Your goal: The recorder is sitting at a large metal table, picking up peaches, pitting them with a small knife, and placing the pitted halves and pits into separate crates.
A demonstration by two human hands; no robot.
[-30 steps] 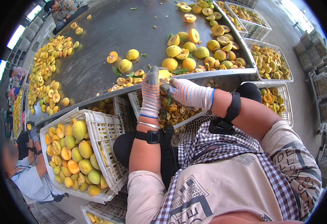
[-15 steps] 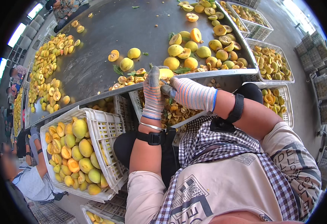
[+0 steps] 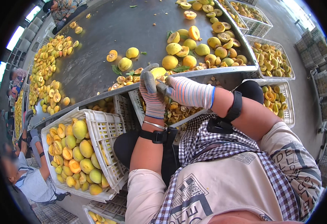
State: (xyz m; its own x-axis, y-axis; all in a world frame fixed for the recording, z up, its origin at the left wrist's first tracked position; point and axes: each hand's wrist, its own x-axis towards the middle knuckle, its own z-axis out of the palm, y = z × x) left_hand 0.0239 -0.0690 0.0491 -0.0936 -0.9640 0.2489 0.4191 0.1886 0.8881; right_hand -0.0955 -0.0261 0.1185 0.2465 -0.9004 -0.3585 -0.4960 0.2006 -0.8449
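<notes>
My left hand [image 3: 153, 91], in a grey-tipped striped glove, is closed around a yellow peach [image 3: 158, 72] at the near edge of the metal table [image 3: 92, 41]. The gloved right hand [image 3: 189, 91] meets it from the right, its fingers bent in against the fruit and the left hand. Whatever those right fingers pinch is hidden. Below both hands, a crate [image 3: 187, 121] of cut pieces and scraps sits by my lap. Beyond them on the table lie whole peaches [image 3: 170, 62], halves [image 3: 194, 33] and small pits and scraps along the rim.
A tilted white crate [image 3: 105, 149] full of peaches stands left of my arm. More filled crates [image 3: 272, 59] line the table's right side. A heap of halves [image 3: 47, 67] covers the table's left. Another person [image 3: 32, 168] sits at left, and one more [image 3: 64, 11] works at the far side.
Both hands have shifted slightly left with the peach, and the left fingers have tilted left. The person at left has raised a gloved hand toward the table edge.
</notes>
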